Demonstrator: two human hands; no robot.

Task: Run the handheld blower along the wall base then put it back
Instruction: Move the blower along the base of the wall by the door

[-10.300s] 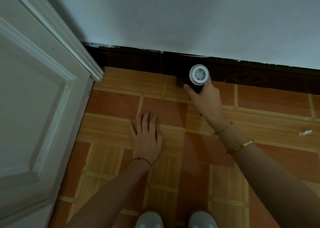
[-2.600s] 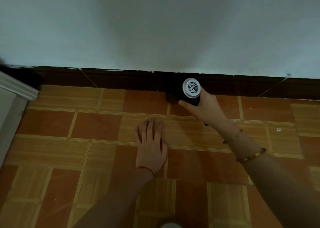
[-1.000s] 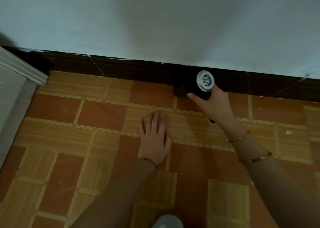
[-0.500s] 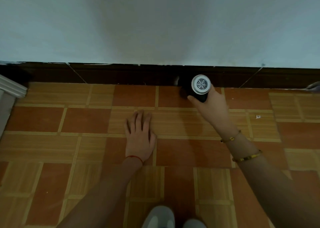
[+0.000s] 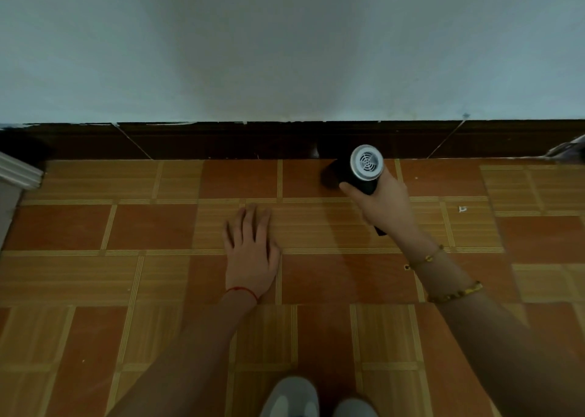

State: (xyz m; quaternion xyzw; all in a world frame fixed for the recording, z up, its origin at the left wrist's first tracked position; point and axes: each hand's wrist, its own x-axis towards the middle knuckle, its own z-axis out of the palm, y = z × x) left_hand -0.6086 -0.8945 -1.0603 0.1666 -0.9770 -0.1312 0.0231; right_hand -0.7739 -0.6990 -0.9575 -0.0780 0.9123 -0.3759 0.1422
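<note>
Since half a second ago the blower [image 5: 364,171] has barely shifted along the skirting [image 5: 221,143]. The right hand [image 5: 384,206] reaches forward, grip closed around the blower, nozzle at the wall base. The left hand [image 5: 251,252] lies flat, open and empty, on the floor [image 5: 152,226].

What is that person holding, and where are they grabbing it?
The right hand holds the black handheld blower, wrapped around its dark handle below the round grille. The left hand holds nothing; it lies flat on the floor.
</note>
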